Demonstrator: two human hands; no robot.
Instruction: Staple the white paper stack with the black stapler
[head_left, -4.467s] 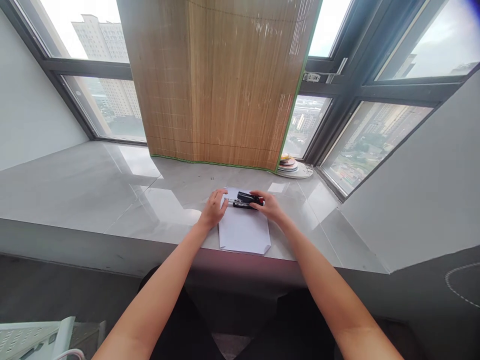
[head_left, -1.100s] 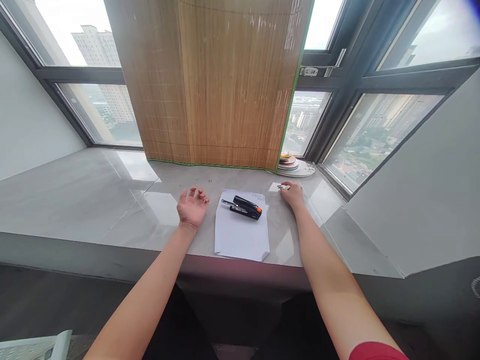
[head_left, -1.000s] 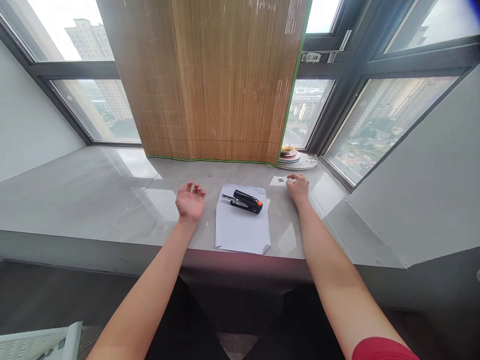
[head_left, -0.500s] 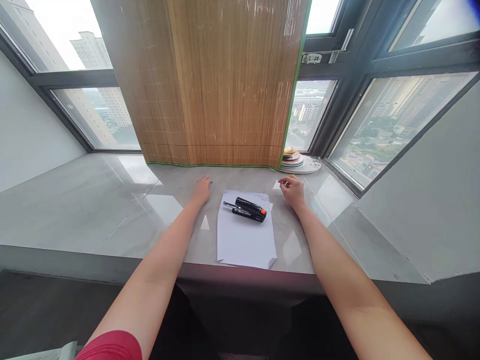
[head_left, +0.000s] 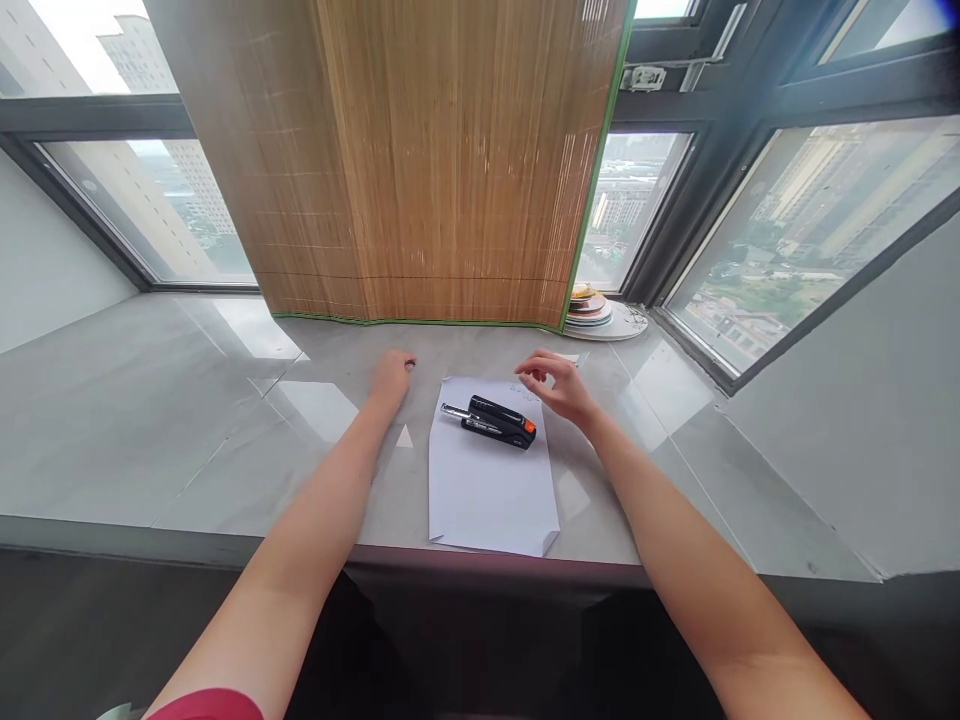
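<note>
A black stapler point(head_left: 501, 422) with an orange patch lies on white sheets of paper point(head_left: 491, 500), a metal rail sticking out at its left end. My left hand point(head_left: 392, 375) rests on the grey ledge to the left of the paper's top corner. Its fingers are curled together, with something small and dark at their tips that I cannot make out. Over the paper's upper right edge hovers my right hand point(head_left: 556, 383), palm down, fingers bent and slightly apart, with nothing visible in it. Faint handwriting shows near the paper's top right.
The tiled ledge point(head_left: 195, 420) runs along the window, and its front edge lies just below the paper. A bamboo mat point(head_left: 450, 180) with green edging stands upright at the back. Right of it sits a stack of plates point(head_left: 589, 308) by the window frame point(head_left: 720, 200).
My right hand has moved left, from the ledge to the paper's upper right edge, and its fingers have loosened. The left hand stays nearly in place. My view has shifted slightly.
</note>
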